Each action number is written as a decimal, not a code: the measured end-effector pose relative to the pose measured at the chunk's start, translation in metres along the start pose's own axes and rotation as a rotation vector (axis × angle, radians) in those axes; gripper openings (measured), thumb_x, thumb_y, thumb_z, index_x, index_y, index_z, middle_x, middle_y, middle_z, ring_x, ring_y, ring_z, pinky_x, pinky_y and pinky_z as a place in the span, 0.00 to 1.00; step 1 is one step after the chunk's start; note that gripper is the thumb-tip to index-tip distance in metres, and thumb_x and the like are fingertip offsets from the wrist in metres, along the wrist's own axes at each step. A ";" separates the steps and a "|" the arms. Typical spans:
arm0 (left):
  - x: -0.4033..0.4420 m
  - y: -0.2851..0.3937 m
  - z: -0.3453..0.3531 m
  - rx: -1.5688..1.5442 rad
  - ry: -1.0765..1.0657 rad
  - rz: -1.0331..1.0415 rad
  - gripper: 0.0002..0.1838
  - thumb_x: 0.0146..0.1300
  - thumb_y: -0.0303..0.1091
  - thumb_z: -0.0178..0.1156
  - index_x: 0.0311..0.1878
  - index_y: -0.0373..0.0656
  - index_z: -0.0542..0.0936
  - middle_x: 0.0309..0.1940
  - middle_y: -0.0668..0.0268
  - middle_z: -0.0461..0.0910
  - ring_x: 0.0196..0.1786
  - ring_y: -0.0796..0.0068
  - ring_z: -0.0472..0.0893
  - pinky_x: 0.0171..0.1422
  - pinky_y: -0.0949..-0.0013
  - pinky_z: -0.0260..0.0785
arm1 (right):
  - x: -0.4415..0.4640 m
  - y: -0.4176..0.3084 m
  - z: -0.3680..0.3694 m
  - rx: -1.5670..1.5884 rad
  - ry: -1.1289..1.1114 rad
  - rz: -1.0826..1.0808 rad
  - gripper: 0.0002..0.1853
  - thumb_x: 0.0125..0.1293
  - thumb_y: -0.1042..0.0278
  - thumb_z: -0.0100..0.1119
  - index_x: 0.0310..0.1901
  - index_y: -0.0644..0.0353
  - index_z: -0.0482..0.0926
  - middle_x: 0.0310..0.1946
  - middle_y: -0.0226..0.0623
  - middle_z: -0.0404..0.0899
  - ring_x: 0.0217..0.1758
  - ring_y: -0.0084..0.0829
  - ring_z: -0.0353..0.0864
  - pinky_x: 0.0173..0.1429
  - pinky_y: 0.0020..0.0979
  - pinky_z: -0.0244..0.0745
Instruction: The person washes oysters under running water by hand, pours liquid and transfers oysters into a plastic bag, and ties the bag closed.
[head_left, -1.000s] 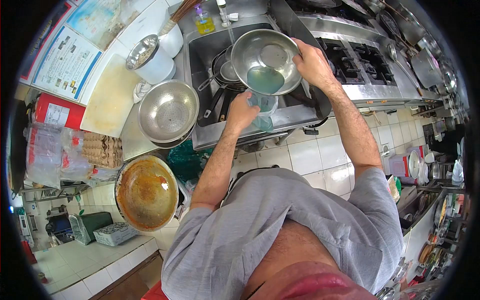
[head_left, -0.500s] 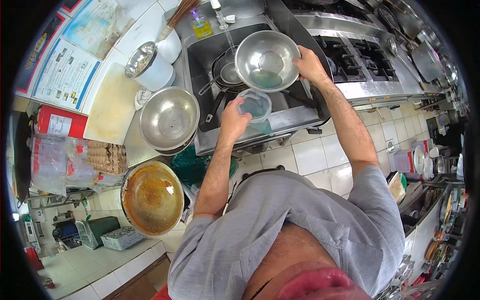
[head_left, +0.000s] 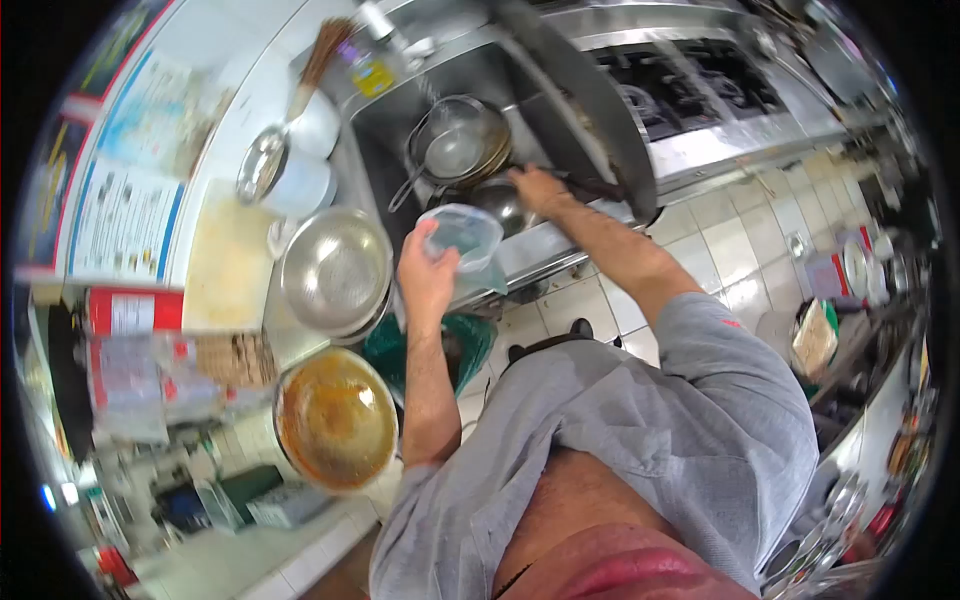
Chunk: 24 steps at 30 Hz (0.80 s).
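My left hand [head_left: 428, 278] is closed around the side of a clear plastic container [head_left: 478, 236], tilted above the sink's front edge. My right hand [head_left: 541, 192] reaches down into the sink [head_left: 375, 135], its fingers closed at the rim of a metal bowl [head_left: 507, 208]. Part of that bowl is hidden behind the container and the hand. Just behind it, a strainer [head_left: 455, 150] with a handle lies over dark pans in the sink. The tap [head_left: 395, 35] stands at the back with water running.
A perforated metal colander [head_left: 337, 272] sits left of the sink, near a cutting board [head_left: 228, 260]. Closer to my body are a stained large pan [head_left: 338, 420] and a green-lined bin [head_left: 470, 345]. Stove burners [head_left: 690, 90] stand to the right. A soap bottle [head_left: 370, 75] is beside the tap.
My right hand has lowered the metal bowl from above the sink down into it. My left hand has moved left and toward me with the plastic container. The view has shifted.
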<state>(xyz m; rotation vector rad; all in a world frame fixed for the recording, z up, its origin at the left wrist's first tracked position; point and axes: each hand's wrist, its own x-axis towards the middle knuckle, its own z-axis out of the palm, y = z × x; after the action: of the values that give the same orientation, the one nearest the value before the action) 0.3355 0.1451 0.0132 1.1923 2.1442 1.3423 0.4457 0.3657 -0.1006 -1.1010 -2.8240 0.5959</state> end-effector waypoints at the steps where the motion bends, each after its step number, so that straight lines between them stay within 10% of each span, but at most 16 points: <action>1: -0.002 0.016 0.000 -0.159 -0.010 -0.091 0.24 0.46 0.20 0.56 0.51 0.35 0.71 0.47 0.62 0.73 0.40 0.75 0.76 0.38 0.76 0.69 | -0.006 -0.001 -0.003 0.020 -0.027 -0.018 0.26 0.54 0.75 0.51 0.57 0.50 0.64 0.48 0.57 0.65 0.53 0.53 0.69 0.52 0.46 0.69; 5: -0.001 0.038 0.008 -0.335 -0.109 -0.088 0.25 0.50 0.18 0.54 0.55 0.34 0.67 0.51 0.61 0.70 0.43 0.75 0.75 0.40 0.77 0.70 | -0.066 -0.019 -0.062 0.598 -0.040 -0.274 0.47 0.34 0.73 0.69 0.62 0.53 0.59 0.50 0.56 0.65 0.53 0.47 0.68 0.58 0.37 0.65; 9: -0.007 0.068 0.034 -0.417 -0.228 0.095 0.23 0.52 0.17 0.53 0.54 0.34 0.67 0.51 0.62 0.70 0.44 0.75 0.75 0.38 0.78 0.71 | -0.133 -0.037 -0.093 1.015 0.264 -0.572 0.35 0.39 0.66 0.71 0.54 0.56 0.70 0.37 0.41 0.75 0.36 0.36 0.76 0.44 0.30 0.72; 15: -0.021 0.097 0.066 -0.390 -0.520 0.167 0.18 0.53 0.17 0.50 0.50 0.32 0.71 0.49 0.62 0.72 0.32 0.82 0.74 0.28 0.81 0.69 | -0.214 -0.016 -0.105 0.882 0.600 -0.240 0.05 0.53 0.69 0.61 0.30 0.60 0.78 0.28 0.34 0.72 0.36 0.29 0.73 0.40 0.31 0.68; 23: -0.059 0.145 0.143 -0.225 -0.904 0.506 0.13 0.53 0.18 0.47 0.41 0.35 0.75 0.36 0.65 0.77 0.20 0.87 0.68 0.19 0.82 0.60 | -0.355 -0.009 -0.101 0.995 0.874 0.358 0.06 0.50 0.75 0.62 0.28 0.62 0.74 0.25 0.29 0.73 0.31 0.19 0.71 0.36 0.26 0.68; 24: -0.069 0.159 0.150 -0.175 -0.922 0.618 0.11 0.49 0.17 0.46 0.36 0.36 0.74 0.33 0.62 0.76 0.24 0.76 0.72 0.27 0.75 0.65 | -0.371 -0.008 -0.102 0.967 0.876 0.451 0.09 0.48 0.74 0.65 0.30 0.63 0.73 0.27 0.28 0.74 0.33 0.17 0.70 0.37 0.25 0.69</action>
<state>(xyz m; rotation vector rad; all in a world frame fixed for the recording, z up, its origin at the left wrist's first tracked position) 0.5498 0.2073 0.0660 1.9725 1.0303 0.8447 0.7359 0.1485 0.0302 -1.2794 -1.2868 1.0071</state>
